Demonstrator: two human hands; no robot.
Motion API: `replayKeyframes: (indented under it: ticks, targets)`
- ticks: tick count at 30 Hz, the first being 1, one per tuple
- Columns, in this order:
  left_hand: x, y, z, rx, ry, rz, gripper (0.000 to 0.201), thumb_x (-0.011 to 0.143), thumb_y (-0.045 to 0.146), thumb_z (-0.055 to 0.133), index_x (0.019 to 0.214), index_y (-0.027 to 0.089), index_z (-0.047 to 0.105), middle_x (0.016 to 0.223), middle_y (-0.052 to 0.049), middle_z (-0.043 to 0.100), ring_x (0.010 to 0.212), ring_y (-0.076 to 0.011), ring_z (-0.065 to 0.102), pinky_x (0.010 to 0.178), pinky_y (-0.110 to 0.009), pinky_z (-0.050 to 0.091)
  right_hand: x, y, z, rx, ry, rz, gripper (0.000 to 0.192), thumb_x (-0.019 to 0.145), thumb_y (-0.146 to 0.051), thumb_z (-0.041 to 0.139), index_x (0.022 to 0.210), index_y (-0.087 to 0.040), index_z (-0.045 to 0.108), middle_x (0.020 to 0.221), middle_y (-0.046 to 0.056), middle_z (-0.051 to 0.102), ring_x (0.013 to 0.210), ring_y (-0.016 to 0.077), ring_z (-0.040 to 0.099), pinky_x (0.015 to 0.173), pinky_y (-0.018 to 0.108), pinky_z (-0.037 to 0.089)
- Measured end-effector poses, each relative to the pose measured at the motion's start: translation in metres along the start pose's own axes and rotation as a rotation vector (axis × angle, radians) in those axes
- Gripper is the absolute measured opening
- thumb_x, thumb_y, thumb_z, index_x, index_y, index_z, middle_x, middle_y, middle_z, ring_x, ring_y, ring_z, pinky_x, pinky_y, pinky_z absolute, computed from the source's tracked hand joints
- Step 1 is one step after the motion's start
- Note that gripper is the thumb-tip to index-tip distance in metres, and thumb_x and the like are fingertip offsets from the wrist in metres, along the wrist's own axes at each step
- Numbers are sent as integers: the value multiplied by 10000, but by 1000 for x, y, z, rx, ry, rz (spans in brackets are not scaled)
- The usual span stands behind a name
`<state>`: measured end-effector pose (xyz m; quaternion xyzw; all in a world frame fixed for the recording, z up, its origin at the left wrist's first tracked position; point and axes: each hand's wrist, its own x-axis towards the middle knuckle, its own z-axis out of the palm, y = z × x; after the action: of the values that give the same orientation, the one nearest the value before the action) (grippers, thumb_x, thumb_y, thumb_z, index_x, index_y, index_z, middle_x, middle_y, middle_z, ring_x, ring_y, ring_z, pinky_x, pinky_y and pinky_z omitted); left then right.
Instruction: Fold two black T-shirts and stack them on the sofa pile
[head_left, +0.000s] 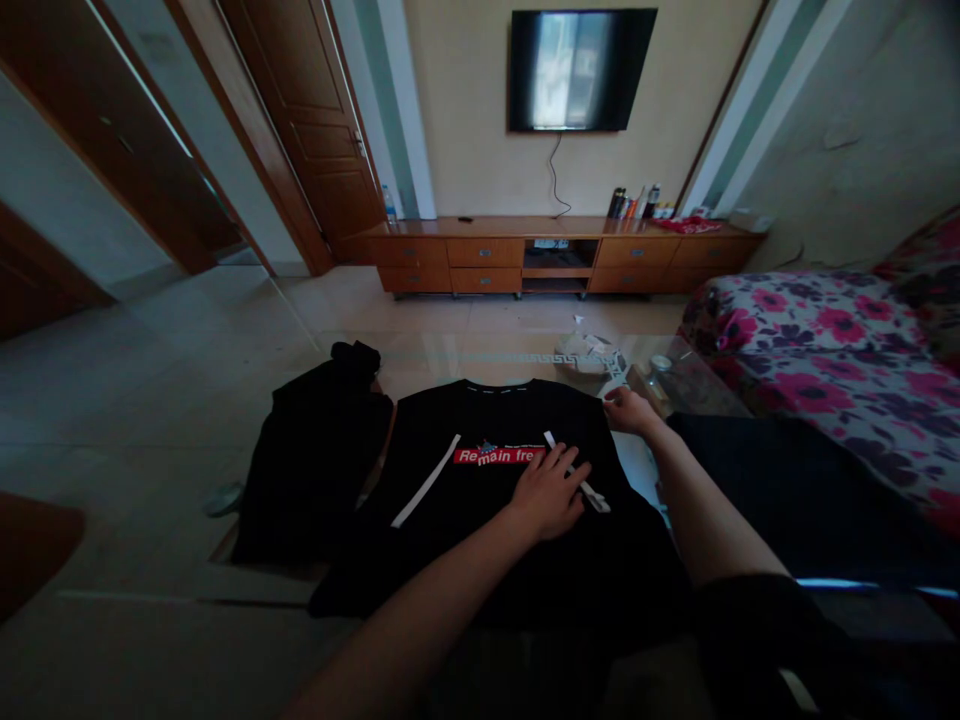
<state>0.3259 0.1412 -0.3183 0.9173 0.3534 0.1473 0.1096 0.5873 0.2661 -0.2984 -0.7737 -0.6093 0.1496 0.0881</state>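
Observation:
A black T-shirt (480, 540) lies spread out on the glass table, its neckline toward the far side. It carries a red printed label reading "Remain free" and two slanted white strips. My left hand (551, 492) rests flat on the chest, fingers apart, over the end of the print and part of the right-hand strip. At the shirt's upper right edge, my right hand (628, 410) pinches the black cloth near the shoulder; its fingertips show only in part.
Dark folded clothing (307, 460) is heaped at the left, and dark cloth (780, 490) lies at the right. The glass table (420, 355) also bears a clear plastic bag (585, 352) and a jar (660, 365). A flowered sofa (832, 320) stands right; a low wooden cabinet (484, 265) is beyond.

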Motion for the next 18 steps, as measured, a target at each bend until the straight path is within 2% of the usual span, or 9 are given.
replayKeyframes:
  ticks: [5, 7, 10, 12, 14, 16, 18]
  targets:
    - [-6, 0, 1, -5, 6, -37, 596, 979, 425, 473, 1549, 297, 352, 1647, -86, 295, 1519, -322, 236, 1195, -552, 261, -35, -2, -16, -78, -253, -77, 208, 780, -223, 714, 977, -161, 694, 888, 71, 732, 770, 198, 693, 714, 280, 523]
    - [-9, -2, -2, 1, 10, -60, 631, 971, 440, 489, 1565, 308, 321, 1653, -88, 280, 1521, -339, 227, 1196, -565, 252, -58, 0, -18, -101, -333, -94, 241, 717, -173, 744, 950, -175, 683, 813, 43, 711, 698, 194, 678, 659, 282, 516]
    - [-17, -5, -5, 13, 21, -92, 658, 964, 468, 498, 1575, 324, 301, 1660, -90, 258, 1520, -365, 219, 1200, -581, 230, -100, 11, -16, -135, -397, -154, 365, 633, -118, 762, 973, -195, 655, 847, 33, 694, 776, 208, 676, 683, 277, 503]
    - [-23, -7, -6, 21, 27, -107, 647, 972, 502, 476, 1573, 334, 310, 1662, -87, 252, 1522, -367, 216, 1208, -577, 212, -130, 23, -11, -146, -388, -244, 449, 614, -96, 740, 1034, -198, 620, 968, 55, 680, 875, 210, 668, 729, 267, 488]
    - [-28, -9, -6, 28, 37, -114, 631, 979, 531, 450, 1568, 337, 327, 1663, -83, 252, 1524, -355, 221, 1220, -561, 190, -157, 32, -4, -141, -320, -332, 507, 630, -98, 705, 1111, -191, 573, 1113, 89, 635, 948, 206, 654, 765, 261, 466]
    - [-30, -10, -4, 33, 50, -115, 631, 979, 546, 440, 1566, 338, 335, 1667, -80, 244, 1524, -345, 226, 1229, -548, 174, -177, 37, 1, -155, -212, -355, 468, 709, -140, 660, 1157, -192, 534, 1182, 103, 593, 964, 205, 648, 771, 272, 437]
    - [-30, -10, -2, 37, 57, -116, 634, 975, 551, 445, 1565, 346, 337, 1675, -68, 228, 1528, -337, 217, 1234, -542, 166, -189, 36, 3, -187, -115, -319, 338, 820, -190, 584, 1152, -203, 517, 1167, 95, 595, 929, 204, 651, 745, 283, 406]
